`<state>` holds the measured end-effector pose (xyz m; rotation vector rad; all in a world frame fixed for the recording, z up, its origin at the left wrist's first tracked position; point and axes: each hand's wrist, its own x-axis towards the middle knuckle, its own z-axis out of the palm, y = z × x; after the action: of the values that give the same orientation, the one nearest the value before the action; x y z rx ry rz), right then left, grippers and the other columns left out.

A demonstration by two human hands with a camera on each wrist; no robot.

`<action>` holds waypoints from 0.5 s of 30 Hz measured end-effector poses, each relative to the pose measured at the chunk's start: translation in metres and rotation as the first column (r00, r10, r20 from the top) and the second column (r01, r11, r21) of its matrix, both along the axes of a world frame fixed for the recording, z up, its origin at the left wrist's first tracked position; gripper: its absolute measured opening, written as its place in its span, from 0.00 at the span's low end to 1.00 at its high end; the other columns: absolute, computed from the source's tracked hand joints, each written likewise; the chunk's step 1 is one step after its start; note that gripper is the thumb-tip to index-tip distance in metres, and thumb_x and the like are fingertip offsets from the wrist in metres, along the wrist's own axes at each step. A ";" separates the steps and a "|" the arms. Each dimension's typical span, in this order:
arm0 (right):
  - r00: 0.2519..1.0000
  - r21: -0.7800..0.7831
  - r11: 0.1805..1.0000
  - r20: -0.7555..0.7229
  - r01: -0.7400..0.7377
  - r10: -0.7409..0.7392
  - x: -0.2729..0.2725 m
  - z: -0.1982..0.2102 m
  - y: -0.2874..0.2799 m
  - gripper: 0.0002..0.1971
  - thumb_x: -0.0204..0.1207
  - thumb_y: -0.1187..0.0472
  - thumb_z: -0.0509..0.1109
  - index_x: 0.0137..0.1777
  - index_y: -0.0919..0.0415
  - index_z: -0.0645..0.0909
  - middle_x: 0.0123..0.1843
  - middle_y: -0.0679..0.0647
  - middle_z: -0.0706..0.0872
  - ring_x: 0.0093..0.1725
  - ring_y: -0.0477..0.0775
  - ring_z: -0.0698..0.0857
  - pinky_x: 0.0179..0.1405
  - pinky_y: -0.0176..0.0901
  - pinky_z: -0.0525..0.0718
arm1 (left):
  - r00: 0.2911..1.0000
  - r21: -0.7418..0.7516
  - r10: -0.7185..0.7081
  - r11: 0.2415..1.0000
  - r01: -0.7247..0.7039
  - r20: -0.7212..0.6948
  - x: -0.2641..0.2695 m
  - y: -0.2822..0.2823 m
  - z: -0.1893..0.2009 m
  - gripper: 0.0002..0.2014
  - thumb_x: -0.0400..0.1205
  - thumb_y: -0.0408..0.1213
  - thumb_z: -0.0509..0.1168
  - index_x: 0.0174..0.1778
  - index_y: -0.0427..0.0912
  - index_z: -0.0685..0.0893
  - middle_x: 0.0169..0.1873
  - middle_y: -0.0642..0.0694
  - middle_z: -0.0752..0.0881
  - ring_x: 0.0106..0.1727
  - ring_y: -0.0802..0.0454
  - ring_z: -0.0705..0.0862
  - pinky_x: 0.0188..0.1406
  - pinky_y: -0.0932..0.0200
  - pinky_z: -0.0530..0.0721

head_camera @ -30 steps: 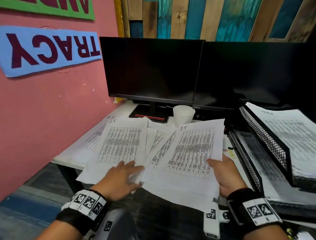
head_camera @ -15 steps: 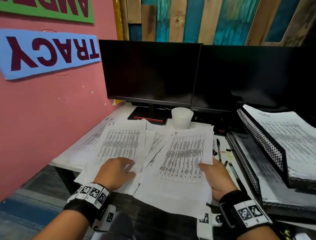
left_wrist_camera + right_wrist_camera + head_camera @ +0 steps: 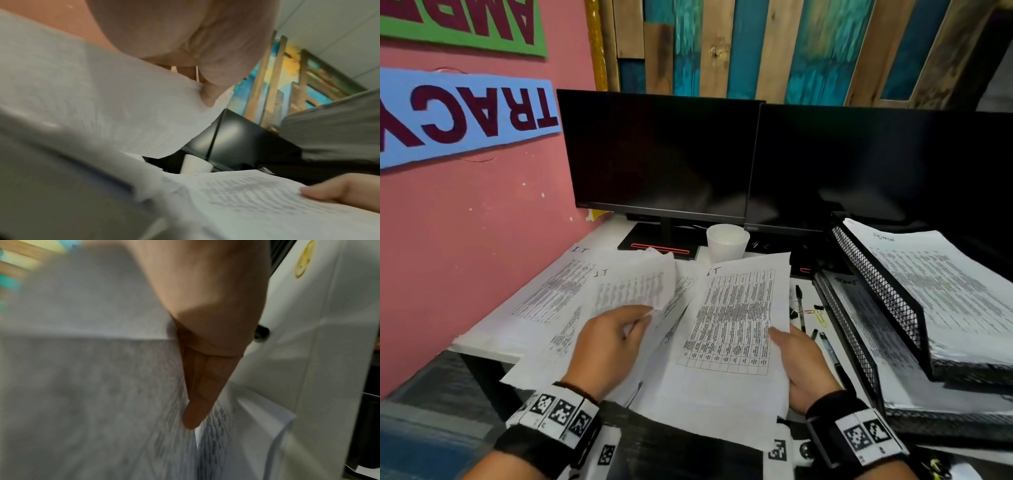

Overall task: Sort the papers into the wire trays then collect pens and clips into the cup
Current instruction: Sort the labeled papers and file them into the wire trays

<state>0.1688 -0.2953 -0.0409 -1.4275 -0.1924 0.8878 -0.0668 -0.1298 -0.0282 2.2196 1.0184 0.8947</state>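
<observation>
— Where are the papers being kept?

— A sheet [image 3: 635, 286] is being pinched at its lower corner by the left hand [image 3: 606, 346], thumb against fingers, and is being held lifted and curled above the spread of loose papers [image 3: 544, 298] lying on the white counter [image 3: 616, 229]. A second sheet [image 3: 736, 318] marked "IT" is being held at its right edge by the right hand [image 3: 803, 370]; the thumb is being laid on top, with the fingers tucked beneath. Both grips are being kept closed on paper.

— And the containers?

— Two black wire trays are being seen stacked at the right. The upper tray [image 3: 876, 284] is being filled by a thick pile of printed sheets, and the lower tray [image 3: 849, 342] is likewise being occupied by printed sheets. A white cup [image 3: 727, 241] is being seen upright behind the papers, near the monitor stand; its contents cannot be told.

— The pens and clips?

— Black pens [image 3: 800, 305] and coloured clips [image 3: 820, 317] are being left on the counter between the held sheet and the lower tray.
</observation>
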 end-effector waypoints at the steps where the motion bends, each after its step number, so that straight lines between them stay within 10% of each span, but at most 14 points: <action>1: 1.000 0.008 1.000 -0.018 0.022 -0.022 -0.002 0.001 0.001 0.14 0.92 0.65 0.60 0.69 0.61 0.84 0.58 0.65 0.94 0.59 0.71 0.93 0.61 0.72 0.89 | 0.998 0.005 -0.058 0.998 0.058 0.007 0.006 -0.007 0.000 0.12 0.88 0.41 0.69 0.65 0.54 0.92 0.60 0.69 0.84 0.60 0.77 0.79 0.63 0.82 0.71; 4: 0.996 0.050 0.997 -0.076 0.055 -0.051 -0.009 0.006 0.004 0.14 0.93 0.58 0.59 0.69 0.61 0.84 0.58 0.64 0.95 0.59 0.68 0.92 0.63 0.69 0.88 | 0.969 0.040 -0.249 0.968 0.249 -0.006 0.023 -0.022 -0.007 0.15 0.87 0.33 0.70 0.66 0.54 0.91 0.62 0.70 0.83 0.56 0.95 0.73 0.61 0.92 0.65; 9: 0.994 0.097 0.994 -0.088 -0.055 0.064 -0.015 0.012 0.002 0.17 0.91 0.50 0.63 0.68 0.59 0.86 0.61 0.62 0.94 0.63 0.65 0.92 0.71 0.65 0.84 | 0.860 0.039 -0.468 0.874 0.485 -0.205 0.042 -0.041 -0.025 0.20 0.86 0.37 0.61 0.65 0.67 0.89 0.62 0.82 0.82 0.71 0.82 0.74 0.85 0.54 0.59; 15: 0.989 0.069 0.986 0.019 -0.151 0.150 -0.012 -0.007 0.001 0.19 0.84 0.80 0.60 0.68 0.68 0.85 0.59 0.68 0.93 0.60 0.72 0.92 0.66 0.71 0.86 | 0.757 -0.112 -0.566 0.819 0.563 -0.326 0.036 -0.048 -0.024 0.19 0.92 0.45 0.61 0.67 0.82 0.77 0.73 0.77 0.77 0.82 0.72 0.66 0.88 0.55 0.44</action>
<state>0.1569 -0.2940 -0.0476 -1.3670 -0.3423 0.9849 -0.0307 -0.1782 -0.0522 2.5160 0.4117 0.2271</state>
